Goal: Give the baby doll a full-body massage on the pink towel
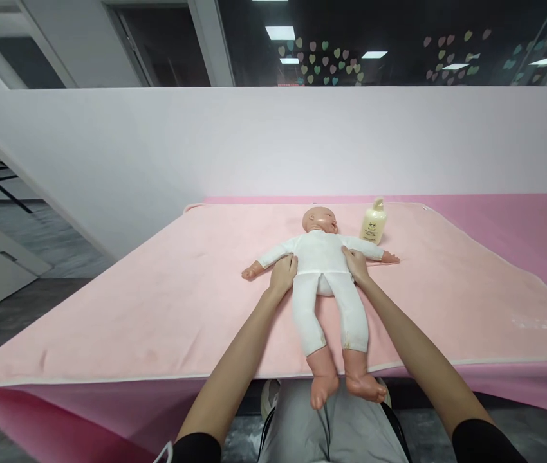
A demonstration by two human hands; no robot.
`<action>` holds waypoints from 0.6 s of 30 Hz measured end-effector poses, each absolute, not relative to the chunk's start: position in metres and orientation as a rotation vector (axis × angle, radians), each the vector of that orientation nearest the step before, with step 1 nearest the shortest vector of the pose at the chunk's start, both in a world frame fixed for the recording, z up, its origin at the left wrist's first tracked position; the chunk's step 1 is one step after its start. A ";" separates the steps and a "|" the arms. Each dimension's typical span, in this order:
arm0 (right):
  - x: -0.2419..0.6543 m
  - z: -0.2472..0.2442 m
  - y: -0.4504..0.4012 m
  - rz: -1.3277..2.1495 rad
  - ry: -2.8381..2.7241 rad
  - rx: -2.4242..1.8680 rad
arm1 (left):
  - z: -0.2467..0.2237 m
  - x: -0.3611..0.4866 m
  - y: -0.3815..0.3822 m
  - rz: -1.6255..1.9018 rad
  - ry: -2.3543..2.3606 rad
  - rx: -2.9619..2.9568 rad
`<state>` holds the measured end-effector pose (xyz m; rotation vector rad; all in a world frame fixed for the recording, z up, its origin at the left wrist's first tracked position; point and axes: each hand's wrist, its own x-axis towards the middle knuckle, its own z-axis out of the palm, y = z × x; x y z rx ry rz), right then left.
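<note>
Clasping the white-clothed doll from both sides, the left hand and the right hand sit at its trunk, below the outstretched arms. The left hand's fingers are curled in against the cloth at the doll's side; the right hand has its thumb towards the front of the trunk, and the rest of its fingers are mostly hidden. The doll lies on its back on a pale pink blanket, its head at the far end and turned to the right, its bare feet reaching past the near edge above the person's grey trousers. Just beyond the doll's arm on the right, a pale yellow pump bottle stands upright. A deeper pink cover shows from under the blanket, and behind it rises a white wall topped by dark glass with heart-shaped stickers.
</note>
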<state>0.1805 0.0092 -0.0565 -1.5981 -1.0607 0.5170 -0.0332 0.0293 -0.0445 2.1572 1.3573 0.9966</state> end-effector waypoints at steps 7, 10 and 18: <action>0.179 -0.056 0.011 0.533 -1.047 -1.579 | -0.044 -0.031 0.031 0.993 1.396 2.163; 0.180 -0.056 0.012 0.526 -1.057 -1.602 | -0.045 -0.031 0.033 0.988 1.411 2.187; 0.182 -0.057 0.013 0.523 -1.067 -1.612 | -0.044 -0.032 0.032 0.985 1.399 2.211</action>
